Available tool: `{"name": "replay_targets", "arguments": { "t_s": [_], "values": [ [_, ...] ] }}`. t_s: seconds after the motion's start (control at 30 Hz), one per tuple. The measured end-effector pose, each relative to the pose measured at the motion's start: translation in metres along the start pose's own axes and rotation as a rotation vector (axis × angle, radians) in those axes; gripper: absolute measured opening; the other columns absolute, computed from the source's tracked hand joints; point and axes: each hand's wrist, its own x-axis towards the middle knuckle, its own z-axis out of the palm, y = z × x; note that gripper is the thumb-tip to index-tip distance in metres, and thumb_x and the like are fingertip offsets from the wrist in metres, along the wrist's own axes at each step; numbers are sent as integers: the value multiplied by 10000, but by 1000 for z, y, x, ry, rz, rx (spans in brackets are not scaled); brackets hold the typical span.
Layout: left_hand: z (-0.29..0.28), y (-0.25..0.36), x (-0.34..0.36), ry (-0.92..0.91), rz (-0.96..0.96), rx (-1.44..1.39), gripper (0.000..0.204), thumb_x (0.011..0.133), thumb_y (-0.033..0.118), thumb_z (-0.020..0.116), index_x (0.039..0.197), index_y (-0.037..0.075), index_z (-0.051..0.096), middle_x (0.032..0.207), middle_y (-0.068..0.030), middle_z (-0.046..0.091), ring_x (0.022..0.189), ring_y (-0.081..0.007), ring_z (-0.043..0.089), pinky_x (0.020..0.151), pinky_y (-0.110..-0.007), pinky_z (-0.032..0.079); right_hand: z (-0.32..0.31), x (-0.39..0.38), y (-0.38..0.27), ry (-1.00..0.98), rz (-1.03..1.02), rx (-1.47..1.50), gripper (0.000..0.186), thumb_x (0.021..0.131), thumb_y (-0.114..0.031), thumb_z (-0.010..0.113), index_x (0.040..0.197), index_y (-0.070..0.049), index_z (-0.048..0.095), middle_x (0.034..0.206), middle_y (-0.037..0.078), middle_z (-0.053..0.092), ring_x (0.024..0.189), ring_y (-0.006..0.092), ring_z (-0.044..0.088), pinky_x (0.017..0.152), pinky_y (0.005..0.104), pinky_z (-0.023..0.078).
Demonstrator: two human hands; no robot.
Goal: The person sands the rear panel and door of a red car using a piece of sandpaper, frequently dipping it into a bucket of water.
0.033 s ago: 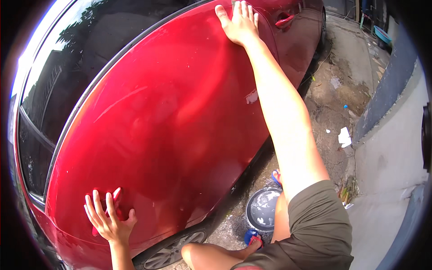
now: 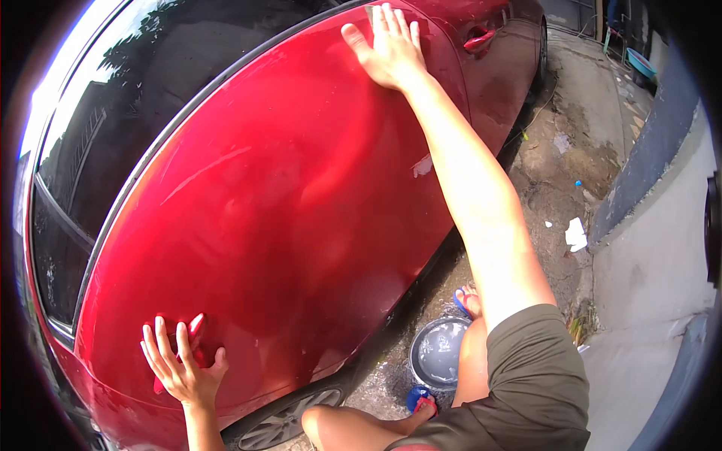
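Single head-worn fisheye view looking steeply down, close against a red car door (image 2: 286,225), ground at right.

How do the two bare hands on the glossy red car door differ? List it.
The left hand lies low on the glossy red car door, near the wheel; the right hand reaches high, close to the dark window. The left hand presses on a red cloth with its fingers spread; the right hand lies flat on bare paint with its fingers closer together. Both are open, palm down on the door.
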Motion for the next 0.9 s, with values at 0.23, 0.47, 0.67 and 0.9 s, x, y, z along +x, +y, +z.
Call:
{"name": "replay_targets", "arguments": {
  "t_s": [0.23, 0.47, 0.67, 0.9],
  "values": [
    [13, 19, 16, 110, -76, -35, 629, 902, 529, 652, 1355, 106, 547, 1489, -242, 551, 1370, -492, 532, 1123, -648, 443, -22, 13, 3, -78, 50, -132, 1072, 966, -854, 215, 1670, -46, 181, 1741, 156, 196, 1628, 291, 108, 1294, 597, 18],
    [22, 45, 13, 216, -25, -59, 662, 840, 455, 734, 1383, 108, 580, 1355, -197, 603, 1211, -404, 591, 1026, -550, 456, -20, -5, -25, -154, -139, -118, 1146, 912, -917, 190, 1672, -60, 195, 1746, 151, 181, 1629, 269, 112, 1291, 591, -12],
    [22, 33, 9, 285, -172, -80, 638, 829, 586, 804, 1142, 49, 656, 1024, -123, 641, 870, -326, 641, 843, -434, 489, -7, -43, -30, -205, -365, -84, 1136, 929, -898, 206, 1668, -36, 194, 1742, 175, 175, 1625, 308, 121, 1296, 568, 2],
    [26, 2, -17, 22, -439, 44, 839, 693, 833, 719, 776, 30, 492, 684, -107, 487, 646, -335, 537, 627, -438, 449, -21, 24, 55, -188, -243, -87, 1145, 926, -899, 223, 1663, -22, 192, 1740, 169, 182, 1624, 282, 130, 1313, 520, 26]
  ]
}}
